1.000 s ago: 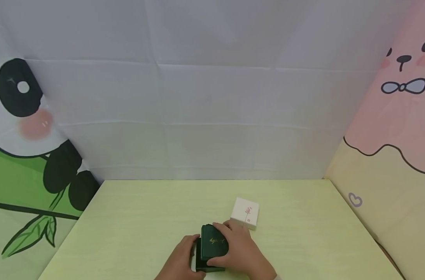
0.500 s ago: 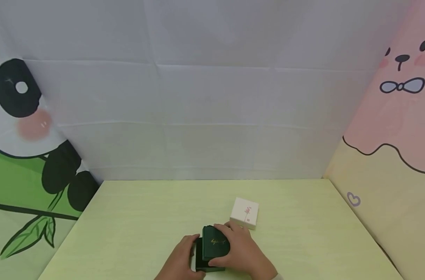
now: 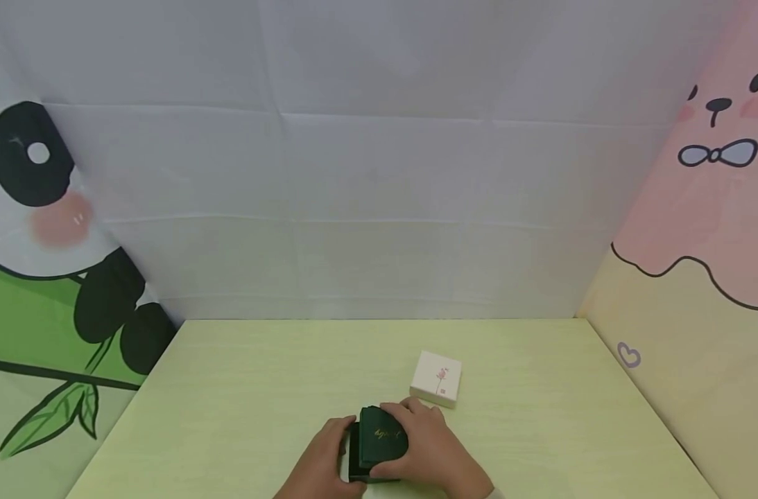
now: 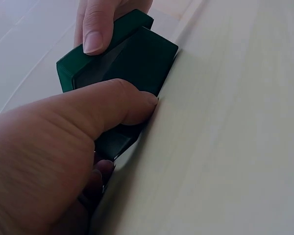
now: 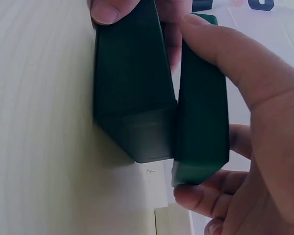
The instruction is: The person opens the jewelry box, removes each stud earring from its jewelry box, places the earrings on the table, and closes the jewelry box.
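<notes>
A dark green box base point(image 3: 354, 459) stands on the table at the bottom middle of the head view. My left hand point(image 3: 324, 459) grips it from the left; in the left wrist view the thumb point(image 4: 122, 100) lies across its side. Above it my right hand point(image 3: 433, 445) holds the green box lid point(image 3: 381, 438), which has gold lettering on top. The lid sits off-centre to the right, leaving the base's left edge uncovered. In the right wrist view, lid point(image 5: 203, 107) and base point(image 5: 132, 68) appear to meet along one edge, slightly askew. The base's inside is hidden.
Just beyond the right hand a white box point(image 3: 437, 378) with a pink flower print lies on the pale yellow table point(image 3: 260, 388). A white cloth point(image 3: 379, 173) hangs behind the table, with printed cartoon cloths along both sides.
The lid has shifted a little right and then back left, and now sits slightly nearer the person. The left hand keeps its place on the base.
</notes>
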`<action>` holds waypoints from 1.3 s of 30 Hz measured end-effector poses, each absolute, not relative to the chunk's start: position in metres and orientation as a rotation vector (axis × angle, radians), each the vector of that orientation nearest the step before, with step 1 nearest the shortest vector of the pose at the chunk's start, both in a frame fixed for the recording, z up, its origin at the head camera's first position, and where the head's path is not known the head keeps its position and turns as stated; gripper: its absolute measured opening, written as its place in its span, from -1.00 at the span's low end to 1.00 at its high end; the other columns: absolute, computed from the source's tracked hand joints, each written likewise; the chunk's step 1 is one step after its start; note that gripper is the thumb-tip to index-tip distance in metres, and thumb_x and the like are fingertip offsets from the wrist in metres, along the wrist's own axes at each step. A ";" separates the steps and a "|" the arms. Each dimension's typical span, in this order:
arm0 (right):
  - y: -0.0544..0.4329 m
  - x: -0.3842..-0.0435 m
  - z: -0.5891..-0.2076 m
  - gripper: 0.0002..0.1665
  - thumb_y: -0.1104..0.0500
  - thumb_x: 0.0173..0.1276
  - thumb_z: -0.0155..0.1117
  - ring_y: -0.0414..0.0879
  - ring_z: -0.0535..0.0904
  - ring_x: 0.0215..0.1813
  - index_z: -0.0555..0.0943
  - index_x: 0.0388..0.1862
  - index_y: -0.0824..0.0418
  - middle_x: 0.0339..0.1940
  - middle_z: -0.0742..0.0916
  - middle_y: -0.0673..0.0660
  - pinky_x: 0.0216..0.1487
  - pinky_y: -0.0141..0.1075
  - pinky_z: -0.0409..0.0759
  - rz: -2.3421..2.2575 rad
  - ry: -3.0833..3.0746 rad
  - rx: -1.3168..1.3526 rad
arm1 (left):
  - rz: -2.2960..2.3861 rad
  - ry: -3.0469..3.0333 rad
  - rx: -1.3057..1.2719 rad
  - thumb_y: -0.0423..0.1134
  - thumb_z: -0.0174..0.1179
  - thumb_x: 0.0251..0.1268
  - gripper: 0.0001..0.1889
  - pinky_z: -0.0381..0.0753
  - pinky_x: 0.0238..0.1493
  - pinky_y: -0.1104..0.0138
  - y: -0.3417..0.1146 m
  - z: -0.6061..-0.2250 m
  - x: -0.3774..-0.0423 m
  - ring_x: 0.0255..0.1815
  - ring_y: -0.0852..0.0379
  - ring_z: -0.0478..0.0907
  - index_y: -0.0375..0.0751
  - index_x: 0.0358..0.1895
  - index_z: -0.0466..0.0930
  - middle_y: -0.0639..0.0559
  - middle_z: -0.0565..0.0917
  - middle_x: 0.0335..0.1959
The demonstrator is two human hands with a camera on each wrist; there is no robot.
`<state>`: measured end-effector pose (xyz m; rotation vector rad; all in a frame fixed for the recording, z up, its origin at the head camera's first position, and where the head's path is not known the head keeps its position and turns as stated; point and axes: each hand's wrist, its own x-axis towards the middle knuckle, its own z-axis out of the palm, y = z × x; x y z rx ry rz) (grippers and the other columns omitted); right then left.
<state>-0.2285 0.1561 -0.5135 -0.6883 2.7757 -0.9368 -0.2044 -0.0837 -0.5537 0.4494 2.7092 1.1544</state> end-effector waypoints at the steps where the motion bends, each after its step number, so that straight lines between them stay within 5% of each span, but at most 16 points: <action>1: 0.156 -0.228 -0.513 0.16 -0.59 -0.11 0.51 -0.05 0.37 -0.04 0.49 0.47 -0.15 0.15 0.57 -0.07 -0.12 -0.13 0.51 -0.935 2.772 -0.687 | 1.155 2.706 0.447 0.08 0.58 -0.06 0.03 0.57 -0.01 0.20 -0.084 -0.554 -0.205 -0.07 0.20 0.43 -0.27 0.48 0.29 0.05 0.46 0.20; 14: 0.151 -0.228 -0.510 0.05 -0.49 -0.04 0.56 -0.13 0.44 -0.05 0.50 0.42 -0.14 0.08 0.57 -0.09 -0.05 -0.09 0.46 -0.901 2.734 -0.746 | 1.148 2.692 0.462 0.09 0.60 -0.08 0.04 0.58 0.03 0.16 -0.089 -0.553 -0.213 -0.03 0.15 0.45 -0.29 0.47 0.29 0.01 0.46 0.23; 21: 0.139 -0.232 -0.509 0.03 -0.43 -0.05 0.60 -0.08 0.37 -0.08 0.50 0.42 -0.19 0.10 0.53 -0.13 -0.22 -0.21 0.51 -0.947 2.702 -0.692 | 1.194 2.672 0.548 0.04 0.59 -0.05 0.00 0.58 -0.02 0.16 -0.097 -0.556 -0.225 -0.03 0.14 0.45 -0.29 0.45 0.31 -0.01 0.46 0.21; 39: 0.129 -0.236 -0.511 0.01 -0.26 -0.04 0.66 -0.07 0.35 -0.06 0.48 0.45 -0.25 0.09 0.51 -0.16 -0.26 -0.23 0.54 -0.963 2.672 -0.678 | 1.210 2.664 0.556 0.04 0.61 -0.03 0.04 0.57 0.14 -0.04 -0.099 -0.558 -0.231 0.20 -0.20 0.51 -0.39 0.46 0.26 -0.14 0.46 0.26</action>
